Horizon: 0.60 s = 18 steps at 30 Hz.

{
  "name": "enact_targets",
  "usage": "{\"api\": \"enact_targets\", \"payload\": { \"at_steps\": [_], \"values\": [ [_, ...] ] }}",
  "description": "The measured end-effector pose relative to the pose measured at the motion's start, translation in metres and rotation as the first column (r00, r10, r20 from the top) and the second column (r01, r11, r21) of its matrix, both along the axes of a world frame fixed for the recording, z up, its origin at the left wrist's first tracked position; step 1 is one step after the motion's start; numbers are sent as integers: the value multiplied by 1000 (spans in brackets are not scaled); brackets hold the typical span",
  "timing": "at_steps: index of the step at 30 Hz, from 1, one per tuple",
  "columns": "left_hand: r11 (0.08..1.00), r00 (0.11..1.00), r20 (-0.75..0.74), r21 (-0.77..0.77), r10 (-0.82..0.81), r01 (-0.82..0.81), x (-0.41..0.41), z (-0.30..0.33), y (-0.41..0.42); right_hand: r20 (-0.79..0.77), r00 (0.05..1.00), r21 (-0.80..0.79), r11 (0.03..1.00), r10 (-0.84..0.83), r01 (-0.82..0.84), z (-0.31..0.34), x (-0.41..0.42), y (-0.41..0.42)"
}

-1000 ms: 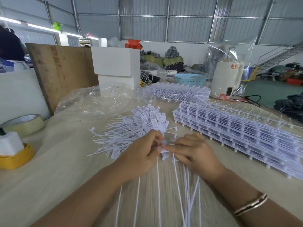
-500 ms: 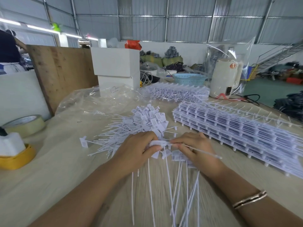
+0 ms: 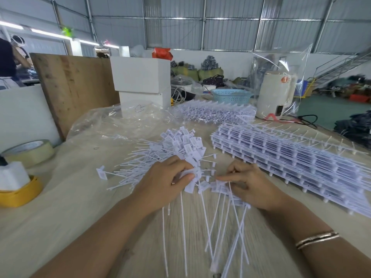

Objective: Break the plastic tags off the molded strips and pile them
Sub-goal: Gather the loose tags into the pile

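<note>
Two rolls of tape sit at the far left edge of the pale wooden table [image 3: 60, 197]: a yellow roll [image 3: 19, 194] near the viewer with a white foam block [image 3: 12, 175] in it, and a beige masking-tape roll [image 3: 30, 152] just beyond. A sheet of plywood [image 3: 74, 89] leans farther back, with stacked white boxes [image 3: 141, 81] to its right. Crumpled clear plastic film [image 3: 124, 125] lies in front of the boxes.

Near the middle, a loose pile of white plastic tags [image 3: 176, 143] with thin stems fans out to the left. The left hand [image 3: 166, 181] rests at the near edge of this pile, its fingers curled round a small bunch of white tag heads [image 3: 192, 177]; long white stems [image 3: 182, 227] hang from the bunch toward the viewer. The right hand [image 3: 251, 185] is a little apart from the left, thumb and forefinger pinching a thin white strip [image 3: 230, 189] that lies among more tags and stems on the table. A thin gold bangle [image 3: 317, 237] circles the right wrist.

To the right, a tall stack of white moulded tag strips [image 3: 291, 163] runs diagonally away, and a second stack [image 3: 214, 112] lies farther back. Beyond them stand a light blue plastic basket [image 3: 230, 96] and a cream appliance [image 3: 275, 95].
</note>
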<state>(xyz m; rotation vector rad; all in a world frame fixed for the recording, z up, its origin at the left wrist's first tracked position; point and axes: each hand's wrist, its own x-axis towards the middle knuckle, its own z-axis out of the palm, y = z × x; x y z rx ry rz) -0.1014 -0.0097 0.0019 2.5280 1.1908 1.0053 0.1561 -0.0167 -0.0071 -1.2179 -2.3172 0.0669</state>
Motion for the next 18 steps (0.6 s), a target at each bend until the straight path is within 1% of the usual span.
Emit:
{"api": "enact_targets", "payload": {
  "at_steps": [2,3,5,6,7,9,10,11,12,14,16,18],
  "values": [
    [1000,1000,21,-12,-2,2,0,0,-2,35,999,-10,999,-42,42,1,-1,-3],
    [1000,1000,22,-11,0,0,1,0,-3,12,998,9,998,-60,60,2,-2,-5],
    [1000,1000,5,14,-1,1,3,0,-4,-80,995,103,992,-66,74,6,-8,-9],
    [1000,1000,4,23,-10,10,5,-1,-4,-100,994,163,985,-41,57,8,-13,-11],
    [999,1000,10,26,-23,23,7,-1,-5,-84,996,221,975,-5,23,9,-20,-14],
    [998,998,40,29,-55,54,11,-2,-5,46,998,338,939,44,-57,9,-34,-15],
    [997,995,69,23,-74,72,12,-3,-6,116,993,411,908,38,-82,7,-40,-14],
    [996,990,108,0,-90,91,14,-3,-6,155,988,480,872,23,-96,5,-44,-12],
    [994,984,147,-34,-97,103,14,-3,-7,155,988,532,841,18,-99,4,-47,-11],
    [990,980,175,-90,-92,109,15,-3,-8,101,994,596,797,45,-97,4,-47,-9],
    [991,984,167,-107,-63,82,14,-2,-8,48,997,637,767,64,-80,5,-43,-9],
    [994,985,170,-93,-35,51,12,-1,-9,21,998,654,754,66,-63,7,-39,-10]
  ]
}}
